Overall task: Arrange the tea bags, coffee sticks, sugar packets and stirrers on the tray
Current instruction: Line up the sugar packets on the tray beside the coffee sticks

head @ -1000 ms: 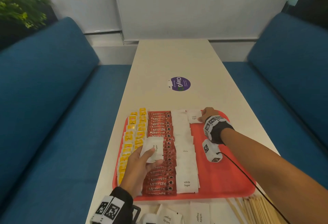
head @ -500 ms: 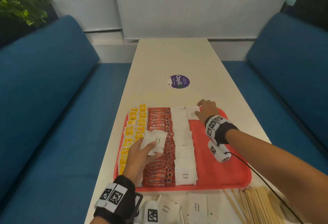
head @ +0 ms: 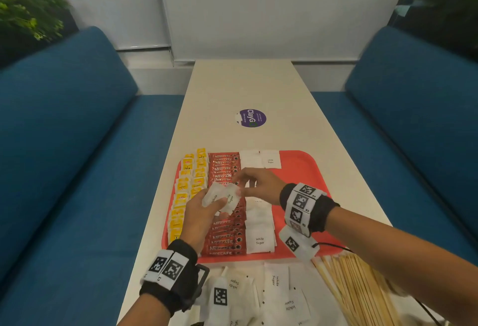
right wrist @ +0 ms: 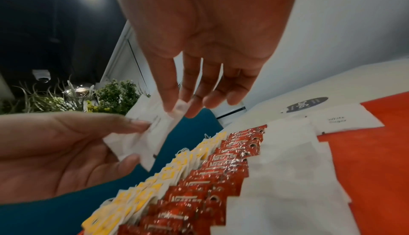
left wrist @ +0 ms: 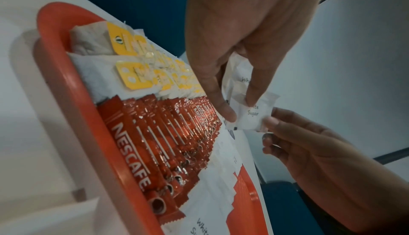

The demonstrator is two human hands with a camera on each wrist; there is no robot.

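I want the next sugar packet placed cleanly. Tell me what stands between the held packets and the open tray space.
Nothing visible does. The left hand holds the sugar packets above the coffee sticks; the right hand pinches one. The bare red tray floor right of the sugar column lies unobstructed.

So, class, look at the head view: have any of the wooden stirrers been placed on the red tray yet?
No: the wooden stirrers all lie in a bundle on the table, just off the near right corner of the red tray.
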